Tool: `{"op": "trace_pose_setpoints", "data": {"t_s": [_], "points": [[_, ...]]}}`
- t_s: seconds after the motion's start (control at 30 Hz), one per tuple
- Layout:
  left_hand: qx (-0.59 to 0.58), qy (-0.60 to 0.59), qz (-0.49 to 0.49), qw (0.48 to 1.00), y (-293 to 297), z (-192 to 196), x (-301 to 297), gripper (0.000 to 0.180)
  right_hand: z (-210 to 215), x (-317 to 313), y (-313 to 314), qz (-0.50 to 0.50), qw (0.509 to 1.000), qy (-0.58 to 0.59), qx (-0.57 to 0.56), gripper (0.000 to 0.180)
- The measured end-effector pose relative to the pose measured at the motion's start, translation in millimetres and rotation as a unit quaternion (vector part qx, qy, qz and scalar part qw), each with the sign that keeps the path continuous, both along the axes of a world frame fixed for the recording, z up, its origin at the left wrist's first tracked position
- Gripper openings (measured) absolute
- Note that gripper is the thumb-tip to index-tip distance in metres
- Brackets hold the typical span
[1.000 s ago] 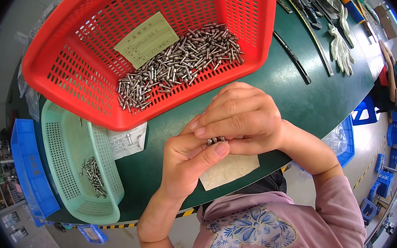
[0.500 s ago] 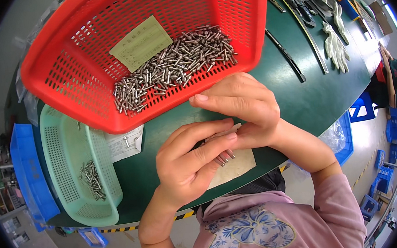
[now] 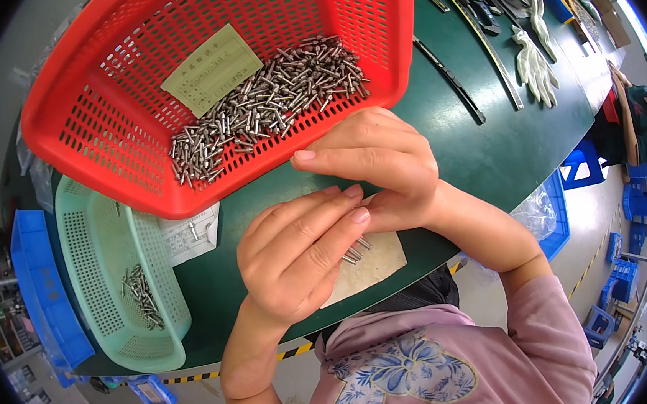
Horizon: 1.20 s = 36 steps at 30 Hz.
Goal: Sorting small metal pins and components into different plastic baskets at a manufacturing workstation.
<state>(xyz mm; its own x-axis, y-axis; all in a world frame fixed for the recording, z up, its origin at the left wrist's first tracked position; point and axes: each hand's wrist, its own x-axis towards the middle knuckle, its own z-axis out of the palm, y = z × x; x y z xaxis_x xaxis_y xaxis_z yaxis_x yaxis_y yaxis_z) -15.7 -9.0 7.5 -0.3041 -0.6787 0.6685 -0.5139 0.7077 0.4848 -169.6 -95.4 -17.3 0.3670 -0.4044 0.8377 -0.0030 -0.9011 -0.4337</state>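
My left hand (image 3: 286,259) is closed around several small metal pins (image 3: 354,254), whose ends stick out below its fingers over a pale sheet (image 3: 375,268). Close against its fingertips is my right hand (image 3: 382,167), cupped, with the index finger stretched to the left and its thumb mostly hidden. The right palm is out of sight. Beyond both hands, a tilted red perforated basket (image 3: 207,195) holds a heap of similar metal pins (image 3: 268,99) and a pale green paper card (image 3: 212,71). A light green basket (image 3: 183,307) at the left contains a smaller pile of pins (image 3: 143,298).
A printed paper (image 3: 204,239) with one pin on it lies beside the green basket. Blue trays (image 3: 46,288) stand at the far left. White gloves (image 3: 535,72), a black strip (image 3: 452,83) and hand tools lie on the green table (image 3: 481,157). Another person (image 3: 632,121) is at the far right.
The view has shifted slightly, so the baskets appear further left. My left fingers lie closer together over the pins, and less of the right thumb shows.
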Motion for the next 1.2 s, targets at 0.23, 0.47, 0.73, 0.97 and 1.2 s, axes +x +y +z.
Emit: {"op": "trace_pose_setpoints", "data": {"t_s": [0.23, 0.47, 0.73, 0.97, 1.2], "points": [[-0.015, -0.005, 0.029, 0.999, -3, -3, 1, 0.031, 3, -2, -7, 0.034, 0.999, 0.019, -0.018, 0.043], [-0.009, 0.053, 0.146, 0.988, 10, 15, 17, 0.022, 8, -5, 3, -0.046, 0.992, 0.12, 0.019, 0.052], [0.307, -0.124, 0.543, 0.772, 116, 49, 134, 0.017, 11, 5, 13, -0.017, 0.991, 0.132, 0.03, 0.042], [0.2, -0.125, 0.557, 0.796, 84, 52, 100, 0.023, 6, -2, 8, -0.066, 0.985, 0.154, 0.043, 0.02], [0.127, -0.145, 0.349, 0.917, -19, 6, 41, 0.016, 1, -2, 6, -0.106, 0.969, 0.184, 0.13, 0.01]]}}
